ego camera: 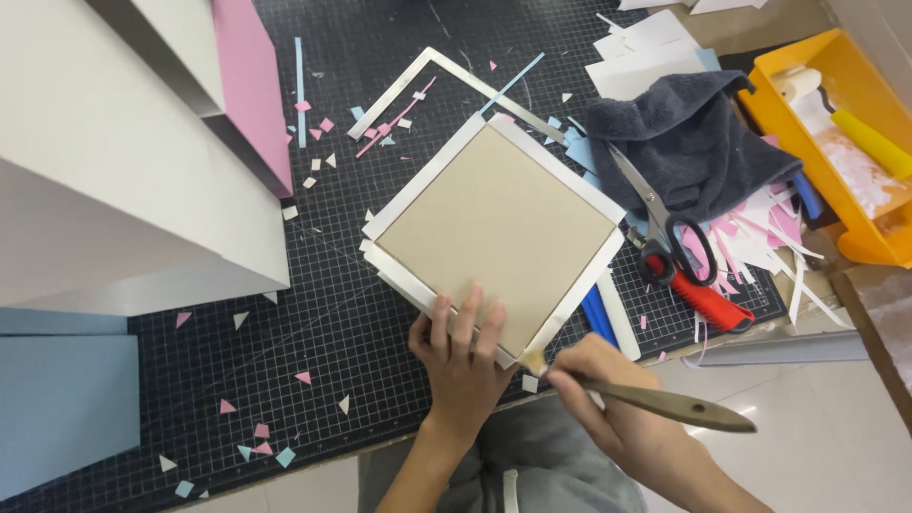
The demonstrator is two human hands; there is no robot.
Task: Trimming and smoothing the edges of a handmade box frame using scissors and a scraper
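My left hand [461, 356] presses flat on the square brown cardboard panel [499, 233] at the black cutting mat's [323, 323] near edge; my right hand [594, 375] grips a wooden-handled brush [655, 399], bristles touching the panel's nearest corner.

left hand [463, 351] steadies cardboard square [494, 233]; right hand [608, 394] holds brush [655, 401].

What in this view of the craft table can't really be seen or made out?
Head view only:
- Brush bristles: mostly hidden behind the cardboard square's corner.
- Right hand fingertips: curled under the brush handle.
- Scissors blade tips: lost against the dark towel.
- Yellow tray: cut off by the right edge.
- Left hand palm: faces down on the square.
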